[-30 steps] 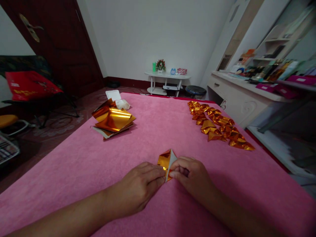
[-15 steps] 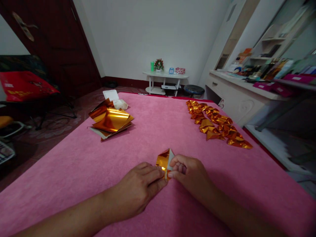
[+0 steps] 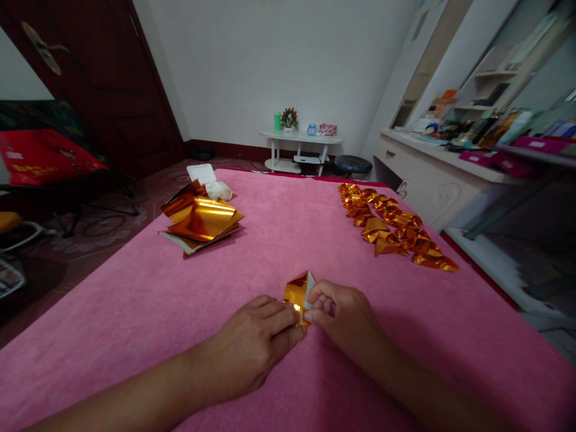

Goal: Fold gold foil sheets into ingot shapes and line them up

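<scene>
A small sheet of gold foil paper (image 3: 296,292), partly folded, lies on the pink cloth near the front middle. Its pale back shows in a strip along the right side. The fingers of my left hand (image 3: 261,339) press together on the lower left of the paper, the thumb at its bottom edge. From the right, my right hand (image 3: 344,312) pinches the paper's right edge between thumb and curled fingers, hiding part of that side.
On the left lies a stack of gold foil sheets (image 3: 202,219), with a white open box (image 3: 202,173) behind it. Several folded gold pieces (image 3: 375,228) lie in rows at the right. The pink cloth (image 3: 279,228) covers the surface. A dresser (image 3: 432,162) stands beyond the right edge.
My right thumb has shifted very slightly left along the paper's lower edge. Otherwise both hands and the paper stay in nearly the same place.
</scene>
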Demonstrator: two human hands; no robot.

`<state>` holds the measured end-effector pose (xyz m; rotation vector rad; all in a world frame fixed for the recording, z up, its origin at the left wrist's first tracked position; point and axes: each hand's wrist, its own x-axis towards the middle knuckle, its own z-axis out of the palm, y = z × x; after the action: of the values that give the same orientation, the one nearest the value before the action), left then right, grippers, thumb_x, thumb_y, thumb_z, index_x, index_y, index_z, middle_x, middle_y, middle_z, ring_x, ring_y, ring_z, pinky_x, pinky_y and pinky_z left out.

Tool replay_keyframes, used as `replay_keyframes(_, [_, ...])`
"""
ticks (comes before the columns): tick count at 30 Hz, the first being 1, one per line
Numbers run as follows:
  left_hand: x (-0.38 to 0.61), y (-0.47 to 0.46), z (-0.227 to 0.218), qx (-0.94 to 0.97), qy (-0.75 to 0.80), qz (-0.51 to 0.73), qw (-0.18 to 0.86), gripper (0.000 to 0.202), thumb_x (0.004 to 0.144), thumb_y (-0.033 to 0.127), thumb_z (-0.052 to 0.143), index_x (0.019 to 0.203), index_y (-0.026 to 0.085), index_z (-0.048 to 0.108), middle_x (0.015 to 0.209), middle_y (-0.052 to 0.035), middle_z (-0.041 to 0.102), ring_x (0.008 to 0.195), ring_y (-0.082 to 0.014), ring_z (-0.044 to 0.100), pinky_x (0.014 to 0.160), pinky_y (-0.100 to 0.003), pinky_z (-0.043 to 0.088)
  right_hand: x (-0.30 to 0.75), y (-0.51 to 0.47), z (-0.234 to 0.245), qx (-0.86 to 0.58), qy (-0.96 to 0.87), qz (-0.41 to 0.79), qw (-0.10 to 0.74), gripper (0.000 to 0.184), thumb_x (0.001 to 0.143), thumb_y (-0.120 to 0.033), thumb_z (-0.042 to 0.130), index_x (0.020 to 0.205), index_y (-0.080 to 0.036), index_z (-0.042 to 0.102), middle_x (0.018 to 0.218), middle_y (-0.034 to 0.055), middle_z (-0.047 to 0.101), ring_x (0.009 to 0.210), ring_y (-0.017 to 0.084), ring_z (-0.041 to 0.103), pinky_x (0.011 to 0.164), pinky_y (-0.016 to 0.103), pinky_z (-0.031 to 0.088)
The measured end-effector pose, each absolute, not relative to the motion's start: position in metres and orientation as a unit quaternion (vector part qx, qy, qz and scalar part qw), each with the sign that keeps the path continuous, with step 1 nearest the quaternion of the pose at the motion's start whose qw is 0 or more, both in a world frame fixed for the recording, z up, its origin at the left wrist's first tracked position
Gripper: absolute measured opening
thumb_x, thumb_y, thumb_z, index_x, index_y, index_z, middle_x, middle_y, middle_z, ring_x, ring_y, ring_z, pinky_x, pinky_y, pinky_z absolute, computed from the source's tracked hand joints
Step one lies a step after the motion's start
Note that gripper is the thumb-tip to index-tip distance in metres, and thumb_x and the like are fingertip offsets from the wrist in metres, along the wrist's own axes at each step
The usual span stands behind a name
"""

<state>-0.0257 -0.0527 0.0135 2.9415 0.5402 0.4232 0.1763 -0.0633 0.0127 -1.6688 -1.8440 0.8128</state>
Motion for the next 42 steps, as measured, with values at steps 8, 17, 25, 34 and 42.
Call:
replay_keyframes(8, [-0.025, -0.052, 0.013, 0.971, 0.178, 0.15, 0.059, 0.03, 0.094, 0.019, 0.039, 0.121, 0.016, 0.051, 0.106, -0.0086, 0.061, 0.094, -0.0198, 0.057, 0.083, -0.036, 0.046, 0.174, -0.062, 0.012, -0.619, -0.697, 0.248, 0.262, 0.009, 0.066, -0.013, 0.059, 0.069, -0.02, 0.054, 0.059, -0.007, 0.054, 0.053, 0.009, 0.045, 0.053, 0.022, 0.029])
replay_keyframes(17, [-0.025, -0.052, 0.011, 0.971, 0.175, 0.156, 0.051, 0.03, 0.093, 0.018, 0.042, 0.121, 0.018, 0.053, 0.109, -0.0065, 0.063, 0.098, -0.0202, 0.056, 0.084, -0.037, 0.044, 0.175, -0.067, 0.009, -0.586, -0.731, 0.209, 0.281, 0.01, 0.071, -0.011, 0.058, 0.071, -0.02, 0.052, 0.076, -0.0025, 0.053, 0.07, 0.013, 0.048, 0.061, 0.024, 0.031])
replay_keyframes(25, [-0.025, -0.053, 0.011, 0.971, 0.18, 0.147, 0.058, 0.03, 0.093, 0.018, 0.042, 0.121, 0.018, 0.053, 0.109, -0.0069, 0.063, 0.099, -0.0202, 0.056, 0.085, -0.037, 0.043, 0.18, -0.071, 0.008, -0.583, -0.727, 0.19, 0.31, 0.016, 0.073, -0.004, 0.047, 0.074, -0.019, 0.045, 0.079, -0.0007, 0.048, 0.073, 0.015, 0.045, 0.064, 0.026, 0.031])
replay_keyframes(34, [-0.026, -0.052, 0.01, 0.972, 0.178, 0.142, 0.063, 0.033, 0.091, 0.016, 0.044, 0.124, 0.018, 0.051, 0.114, -0.0067, 0.062, 0.102, -0.0212, 0.055, 0.087, -0.038, 0.043, 0.181, -0.072, 0.009, -0.581, -0.751, 0.148, 0.275, 0.016, 0.074, -0.003, 0.047, 0.069, -0.019, 0.047, 0.072, -0.0025, 0.051, 0.067, 0.014, 0.044, 0.064, 0.027, 0.027])
replay_keyframes(42, [-0.025, -0.053, 0.009, 0.971, 0.181, 0.142, 0.065, 0.032, 0.092, 0.016, 0.043, 0.123, 0.018, 0.051, 0.111, -0.0061, 0.063, 0.1, -0.0208, 0.055, 0.086, -0.038, 0.043, 0.172, -0.072, 0.012, -0.569, -0.767, 0.141, 0.261, 0.014, 0.074, -0.005, 0.051, 0.071, -0.019, 0.05, 0.071, -0.0032, 0.055, 0.068, 0.013, 0.047, 0.067, 0.028, 0.026])
